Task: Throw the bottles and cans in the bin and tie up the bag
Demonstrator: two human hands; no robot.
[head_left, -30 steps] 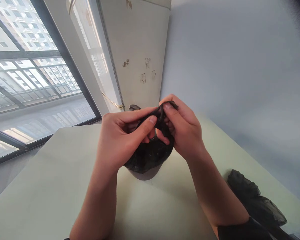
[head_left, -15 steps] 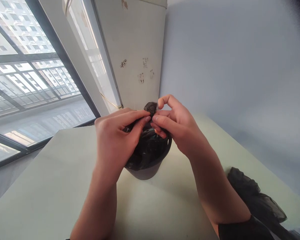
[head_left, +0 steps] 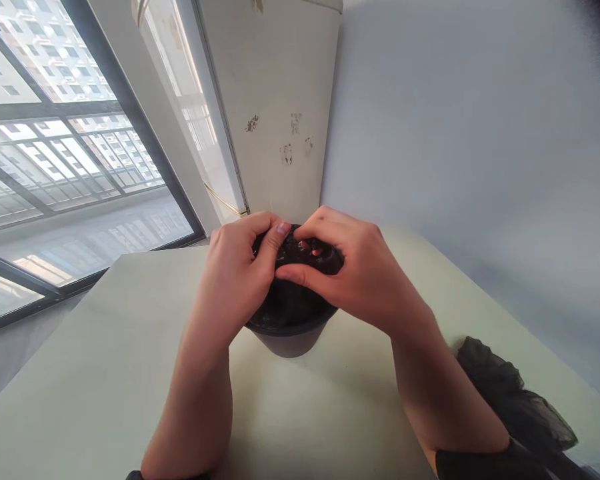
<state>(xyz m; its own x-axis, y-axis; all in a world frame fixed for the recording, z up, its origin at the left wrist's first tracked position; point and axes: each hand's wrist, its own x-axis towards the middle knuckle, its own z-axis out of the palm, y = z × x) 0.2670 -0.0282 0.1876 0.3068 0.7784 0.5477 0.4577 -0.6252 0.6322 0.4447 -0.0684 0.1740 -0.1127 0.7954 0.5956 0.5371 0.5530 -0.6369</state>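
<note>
Fridge (head_left: 280, 80) beyond, bag (head_left: 510, 400) at right, the bin (head_left: 291, 343) stood upright; left hand (head_left: 240, 267) and right hand (head_left: 355, 270) touched its liner (head_left: 293, 303), grip unclear.

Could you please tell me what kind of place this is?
Probably a room in an apartment: the large window looks onto a railing and a multi-storey building, and what seems to be a refrigerator stands beyond the table.

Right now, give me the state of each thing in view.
Left hand: curled, on the black bag
Right hand: curled, thumb spread, on the black bag
Black bag: bunched beneath both hands
Bin: upright on table
Second bag: crumpled, lying on table
Cabinet: upright, side marked
</note>
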